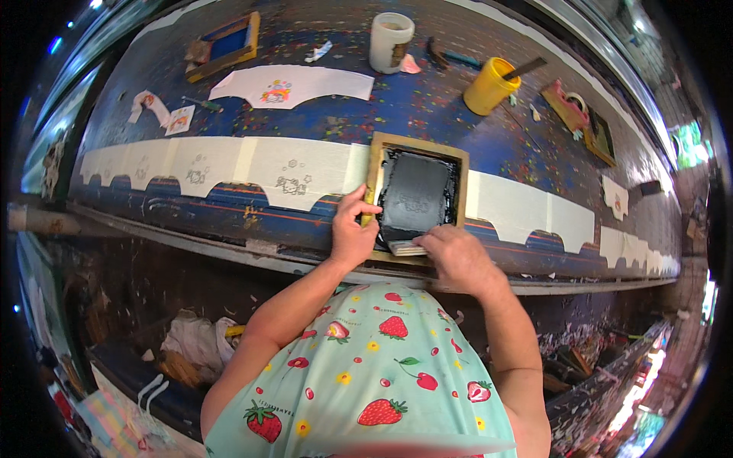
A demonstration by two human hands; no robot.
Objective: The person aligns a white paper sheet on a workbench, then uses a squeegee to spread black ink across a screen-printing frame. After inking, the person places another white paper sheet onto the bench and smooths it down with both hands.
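Note:
A wooden-framed printing screen [421,143] lies on the table in front of me, its mesh smeared with black ink [412,179]. A faint figure shows in the mesh. My left hand [353,233] grips the left side of the frame, fingers curled over the wood. In my right hand [460,258] is a pale flat squeegee [406,248], held at the near end of the screen. Beneath the screen runs a row of cream cut pieces [259,156]. Those to the left bear black outline prints; the pieces [510,204] just right of the screen look unprinted.
Farther back are a white tub [391,42], a yellow cup [489,88] with a stick, a hammer [450,56] and a colour-printed piece [294,88]. Other small frames [225,46] lie at far left and far right [599,137]. The table's front edge [229,243] runs before me.

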